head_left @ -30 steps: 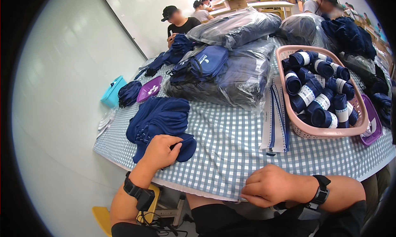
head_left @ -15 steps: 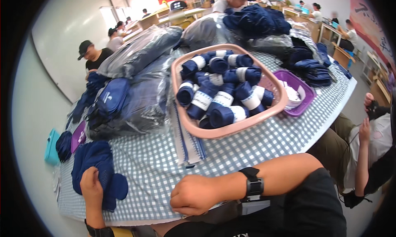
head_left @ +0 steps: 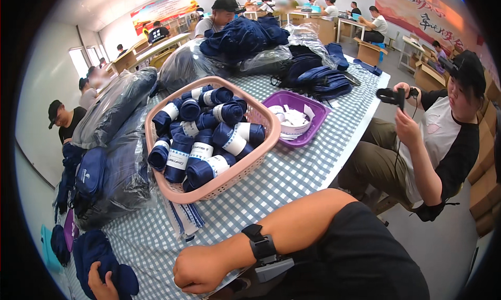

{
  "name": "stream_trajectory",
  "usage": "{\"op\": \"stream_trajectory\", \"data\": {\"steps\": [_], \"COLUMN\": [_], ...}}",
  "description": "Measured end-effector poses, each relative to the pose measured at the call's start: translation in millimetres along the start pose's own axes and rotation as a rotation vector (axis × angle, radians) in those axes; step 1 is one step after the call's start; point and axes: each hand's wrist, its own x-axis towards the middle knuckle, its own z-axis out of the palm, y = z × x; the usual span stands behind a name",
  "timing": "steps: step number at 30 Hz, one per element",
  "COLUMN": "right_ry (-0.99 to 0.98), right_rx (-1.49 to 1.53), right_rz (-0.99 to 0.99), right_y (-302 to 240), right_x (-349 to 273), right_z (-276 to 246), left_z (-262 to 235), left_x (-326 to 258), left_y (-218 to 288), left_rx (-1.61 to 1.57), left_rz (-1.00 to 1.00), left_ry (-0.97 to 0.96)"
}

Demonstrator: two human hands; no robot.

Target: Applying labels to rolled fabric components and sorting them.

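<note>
My left hand [head_left: 102,284] loosely spread on navy cloth [head_left: 95,250], near-left corner of the checked tablecloth [head_left: 305,159], my right hand [head_left: 201,268] fisted at its front edge, pink basket [head_left: 274,133] mid-surface, cardboard box [head_left: 369,53], desks [head_left: 410,45] beyond.

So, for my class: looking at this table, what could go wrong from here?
Navy rolls are heaped in the pink basket; a bump might send the top ones rolling out.

White paper pieces lie loose in the purple tray, so a knock could scatter them.

The left hand is at the navy cloth; snagging it might drag it askew.
</note>
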Motion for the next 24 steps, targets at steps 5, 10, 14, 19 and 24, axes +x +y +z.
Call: {"op": "stream_trajectory", "data": {"steps": [5, 10, 14, 19, 24], "right_ry": [0.006, 0.018, 0.011, 0.033, 0.04], "right_rx": [-0.031, 0.03, 0.034, 0.053, 0.038], "right_rz": [0.012, 0.026, 0.055, 0.011, -0.001], "right_y": [0.9, -1.0, -2.6, -1.5, -0.2], "right_x": [0.5, 2.6, 1.8, 2.0, 2.9], "right_z": [1.8, 1.0, -0.8, -0.6, -0.7], "left_z": [-7.9, 3.6, 5.8, -11.6, -20.0], "left_x": [-0.7, 3.6, 3.9, 15.3, 33.8], "left_y": [-2.2, -53.1, -94.1, -135.9, -180.6], "left_rx": [-0.041, -0.247, -0.362, -0.4, -0.657], "left_rz": [-0.089, -0.195, -0.333, -0.405, -0.612], "left_ry": [0.031, 0.175, 0.302, 0.439, 0.53]}}
